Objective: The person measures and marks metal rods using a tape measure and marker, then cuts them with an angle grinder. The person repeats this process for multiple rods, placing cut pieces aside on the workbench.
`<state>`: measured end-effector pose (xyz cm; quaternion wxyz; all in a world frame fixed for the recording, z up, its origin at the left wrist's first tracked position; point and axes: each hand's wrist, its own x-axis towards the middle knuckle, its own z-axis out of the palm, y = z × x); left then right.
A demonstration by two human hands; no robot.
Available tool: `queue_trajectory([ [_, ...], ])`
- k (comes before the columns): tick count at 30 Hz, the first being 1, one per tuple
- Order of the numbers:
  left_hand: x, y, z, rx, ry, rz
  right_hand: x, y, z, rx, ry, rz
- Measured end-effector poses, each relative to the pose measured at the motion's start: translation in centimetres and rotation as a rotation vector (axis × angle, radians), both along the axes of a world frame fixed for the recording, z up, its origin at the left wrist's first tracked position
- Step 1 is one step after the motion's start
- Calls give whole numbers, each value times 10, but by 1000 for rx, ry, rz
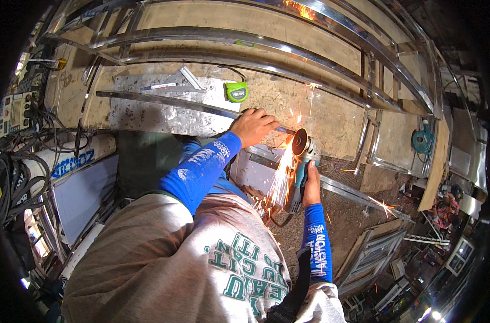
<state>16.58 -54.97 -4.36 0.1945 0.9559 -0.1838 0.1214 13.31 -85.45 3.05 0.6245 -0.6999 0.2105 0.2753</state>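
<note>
My right hand (pixel 311 185) is closed round the body of a teal angle grinder (pixel 300 171). The grinder's thin disc (pixel 299 141) stands upright against the end of a long, narrow metal bar (pixel 169 101). Orange sparks (pixel 284 175) spray down from the contact point toward my front. My left hand (pixel 254 127) grips the bar just left of the disc, its fingers curled over it. The bar's left part lies across a scuffed metal sheet (pixel 143 119). Beyond my left hand sits a green tape measure (pixel 236 92).
A shiny metal frame (pixel 202 36) spans the bench's far side. An angle-shaped metal piece (pixel 191 78) and a marker (pixel 160 86) lie on the sheet. Another teal power tool (pixel 422 141) rests at the right. Cables (pixel 27 175) and a machine with knobs (pixel 18 113) stand at the left.
</note>
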Motion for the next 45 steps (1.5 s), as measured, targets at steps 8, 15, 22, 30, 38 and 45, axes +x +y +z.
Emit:
queue_trajectory([
  [8,0,0,-4,-54,6,-8,3,8,11,32,4,-2],
  [15,0,1,-7,-76,-5,-10,7,5,7,29,-6,32],
  [22,-2,1,-5,-115,-33,5,-7,5,10,88,-12,-72],
  [30,-19,-6,0,-133,53,5,-25,0,12,39,27,-73],
  [38,-16,-5,6,-114,42,-26,-30,3,14,-16,16,-9],
  [45,-16,-3,-5,-144,-2,-32,-32,3,11,-41,59,10],
])
